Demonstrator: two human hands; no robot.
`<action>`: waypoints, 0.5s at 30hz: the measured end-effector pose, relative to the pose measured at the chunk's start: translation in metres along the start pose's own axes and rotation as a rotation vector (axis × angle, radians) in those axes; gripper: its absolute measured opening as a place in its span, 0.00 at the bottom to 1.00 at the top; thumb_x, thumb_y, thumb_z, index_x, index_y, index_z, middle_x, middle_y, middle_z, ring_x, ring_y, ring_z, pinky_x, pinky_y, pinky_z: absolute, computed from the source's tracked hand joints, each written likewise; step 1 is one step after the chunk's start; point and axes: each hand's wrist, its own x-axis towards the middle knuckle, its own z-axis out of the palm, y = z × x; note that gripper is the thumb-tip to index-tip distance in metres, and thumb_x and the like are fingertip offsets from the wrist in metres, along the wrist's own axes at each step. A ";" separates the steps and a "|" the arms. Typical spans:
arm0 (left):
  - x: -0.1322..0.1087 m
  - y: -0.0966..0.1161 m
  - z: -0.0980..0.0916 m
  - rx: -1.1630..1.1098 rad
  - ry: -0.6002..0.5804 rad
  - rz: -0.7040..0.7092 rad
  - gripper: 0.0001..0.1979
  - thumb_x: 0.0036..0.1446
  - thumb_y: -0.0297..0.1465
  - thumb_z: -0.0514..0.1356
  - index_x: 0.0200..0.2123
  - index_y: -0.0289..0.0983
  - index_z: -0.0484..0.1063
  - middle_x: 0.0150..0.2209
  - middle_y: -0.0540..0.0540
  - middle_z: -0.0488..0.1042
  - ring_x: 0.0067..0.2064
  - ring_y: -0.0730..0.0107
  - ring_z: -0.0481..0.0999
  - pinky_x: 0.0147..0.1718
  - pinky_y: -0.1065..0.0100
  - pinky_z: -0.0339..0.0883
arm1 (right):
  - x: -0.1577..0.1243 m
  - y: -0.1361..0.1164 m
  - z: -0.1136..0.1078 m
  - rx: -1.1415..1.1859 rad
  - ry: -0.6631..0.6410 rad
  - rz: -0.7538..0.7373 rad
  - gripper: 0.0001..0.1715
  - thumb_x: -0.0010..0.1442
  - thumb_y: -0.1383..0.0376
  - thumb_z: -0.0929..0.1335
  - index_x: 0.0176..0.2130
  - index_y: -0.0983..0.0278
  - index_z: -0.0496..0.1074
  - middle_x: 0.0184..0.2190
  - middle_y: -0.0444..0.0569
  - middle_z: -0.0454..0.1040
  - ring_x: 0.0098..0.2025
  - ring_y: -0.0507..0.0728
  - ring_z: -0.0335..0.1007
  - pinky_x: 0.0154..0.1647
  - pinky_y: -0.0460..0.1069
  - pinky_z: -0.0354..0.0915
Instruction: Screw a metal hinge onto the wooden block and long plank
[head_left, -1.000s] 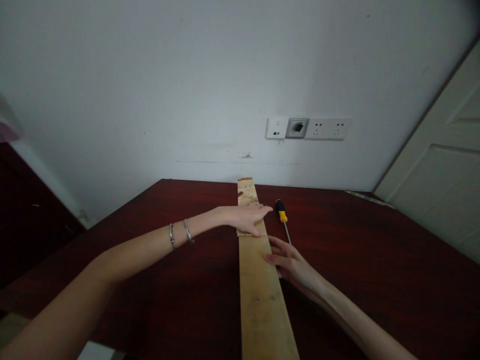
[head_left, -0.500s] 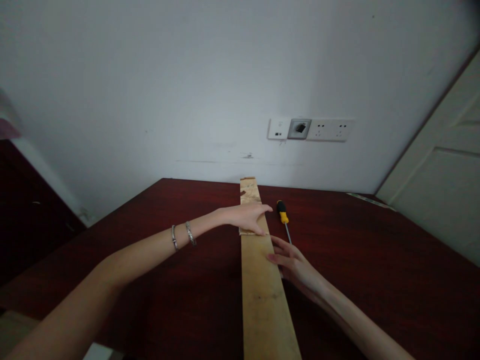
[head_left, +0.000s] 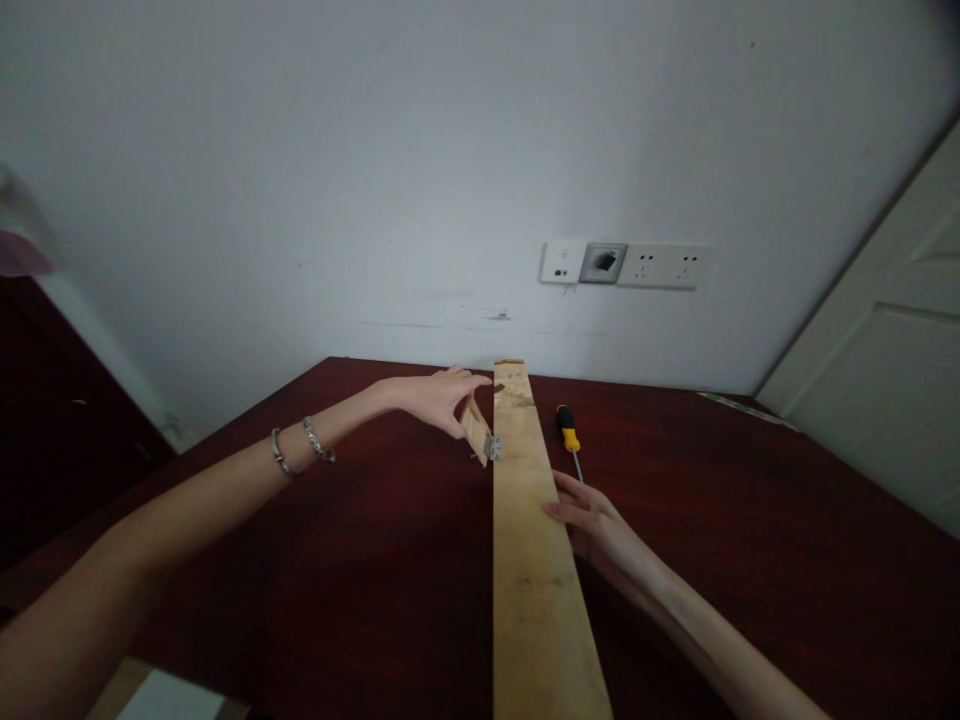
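A long pale wooden board (head_left: 534, 560) lies lengthwise on the dark red table, its far end near the wall. A small metal hinge (head_left: 495, 447) joins its left edge to a short wooden piece (head_left: 475, 428), which is tilted out to the left. My left hand (head_left: 442, 398) grips that short piece between thumb and fingers. My right hand (head_left: 592, 520) holds the board's right edge, thumb near the top face and fingers partly hidden at the side. Just beyond it lies a screwdriver (head_left: 570, 432) with a black and yellow handle.
The dark red table (head_left: 360, 560) reaches back to a pale wall bearing a row of sockets (head_left: 664, 266). A white object (head_left: 169, 697) shows at the lower left edge. On the right stands a white panelled door (head_left: 885, 370), with a thin flat strip (head_left: 742, 407) near it.
My left hand has moved left, swinging the short piece off the board's top and exposing the hinge. My right hand keeps its hold on the board. The view has shifted slightly.
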 end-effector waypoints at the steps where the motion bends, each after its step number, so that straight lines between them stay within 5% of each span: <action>1: -0.003 -0.005 0.002 0.019 -0.034 -0.043 0.50 0.42 0.39 0.63 0.66 0.34 0.47 0.59 0.35 0.62 0.58 0.46 0.60 0.55 0.55 0.55 | -0.001 -0.001 0.001 0.000 0.005 0.002 0.30 0.51 0.65 0.72 0.54 0.63 0.67 0.47 0.54 0.77 0.44 0.60 0.76 0.45 0.54 0.69; 8: -0.008 -0.021 0.039 0.038 -0.276 -0.240 0.59 0.40 0.43 0.64 0.68 0.29 0.35 0.65 0.25 0.49 0.64 0.36 0.51 0.58 0.46 0.51 | -0.002 -0.007 0.003 0.015 -0.014 -0.010 0.32 0.52 0.65 0.72 0.56 0.63 0.66 0.47 0.54 0.77 0.43 0.61 0.76 0.46 0.57 0.69; 15: -0.001 -0.009 0.065 0.052 -0.250 -0.195 0.58 0.42 0.43 0.63 0.68 0.30 0.33 0.64 0.24 0.51 0.64 0.34 0.50 0.58 0.42 0.48 | -0.002 -0.006 0.000 0.017 0.003 -0.028 0.35 0.51 0.64 0.72 0.57 0.62 0.65 0.47 0.54 0.77 0.44 0.62 0.76 0.47 0.58 0.69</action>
